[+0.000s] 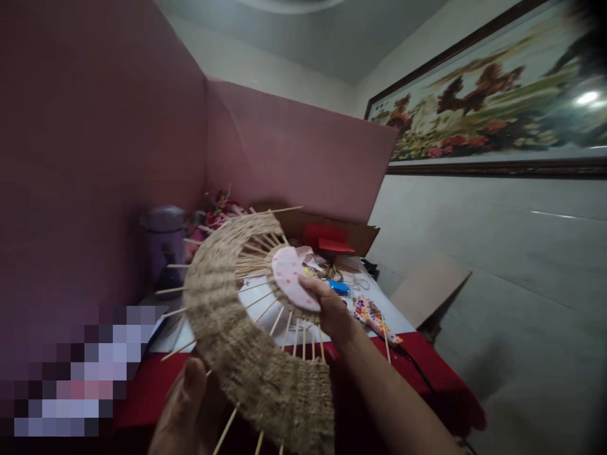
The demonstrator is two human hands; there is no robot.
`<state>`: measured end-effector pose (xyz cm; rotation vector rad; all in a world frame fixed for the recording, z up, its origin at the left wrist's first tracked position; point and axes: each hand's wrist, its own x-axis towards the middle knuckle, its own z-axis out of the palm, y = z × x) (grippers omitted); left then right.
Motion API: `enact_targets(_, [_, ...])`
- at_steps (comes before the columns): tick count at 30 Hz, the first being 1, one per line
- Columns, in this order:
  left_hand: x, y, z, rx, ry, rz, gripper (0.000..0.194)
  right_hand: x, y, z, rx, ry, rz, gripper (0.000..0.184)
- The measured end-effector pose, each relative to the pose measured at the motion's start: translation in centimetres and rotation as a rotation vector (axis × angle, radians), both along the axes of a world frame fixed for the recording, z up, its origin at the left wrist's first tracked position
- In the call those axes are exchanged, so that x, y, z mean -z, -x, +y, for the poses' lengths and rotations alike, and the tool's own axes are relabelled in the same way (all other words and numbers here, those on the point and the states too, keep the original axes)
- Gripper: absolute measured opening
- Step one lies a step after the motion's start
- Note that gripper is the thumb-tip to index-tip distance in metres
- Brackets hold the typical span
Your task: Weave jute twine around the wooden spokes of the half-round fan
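Note:
A half-round woven fan point(222, 322) of rough twine on thin wooden sticks is held up in front of me. Stick ends poke out past its outer edge. At its hub is a pale pink fabric piece point(287, 272) with red dots. My right hand point(327, 303) grips the fan at this hub, thumb lying on the fabric, other fingers behind. My left hand point(183, 404) is at the outer woven band, lower left, thumb showing and the remaining fingers hidden behind the fan.
Behind the fan a table with a red cloth point(427, 366) carries a blue object point(339, 288), flower-patterned fabric point(370, 316), loose twine and a red paper piece point(332, 237). A purple container point(164, 246) stands left. Pink panels point(294, 151) enclose the back and left; a cardboard sheet point(429, 287) leans right.

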<state>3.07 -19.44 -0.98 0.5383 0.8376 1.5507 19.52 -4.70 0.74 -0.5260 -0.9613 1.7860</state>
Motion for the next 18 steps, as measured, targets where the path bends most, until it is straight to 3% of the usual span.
enact_targets(3, [0.1, -1.1, 0.6, -0.027, -0.115, -0.019, 0.090, -0.8, -1.2, 0.6, 0.075, -0.012, 0.061, 0.022])
enact_targets(5, [0.8, -1.1, 1.3, -0.031, -0.244, -0.021, 0.086, -0.8, -1.9, 0.9, 0.106, 0.036, 0.072, 0.022])
enact_targets(7, [1.5, -0.7, 2.1, -0.048, -0.274, -0.026, 0.074, -0.4, -2.6, 1.1, 0.123, 0.067, 0.076, 0.024])
enact_targets(11, [1.6, 0.5, 4.8, -0.151, -0.145, -0.012, 0.034, 0.6, -3.8, 0.9, 0.159, 0.141, 0.045, 0.025])
enact_targets(14, [-0.1, 1.0, 8.0, -0.142, -0.167, -0.068, 0.015, 0.9, -4.6, 0.3, 0.113, 0.166, -0.008, 0.023])
enact_targets(16, [-2.0, 1.0, 10.3, -0.087, -0.188, -0.139, 0.019, 1.0, -5.2, -0.2, 0.065, 0.152, -0.041, 0.022])
enact_targets(18, [-4.1, 0.9, 12.3, 0.049, -0.210, -0.162, 0.028, 1.3, -5.8, -0.5, 0.045, 0.128, -0.065, 0.022])
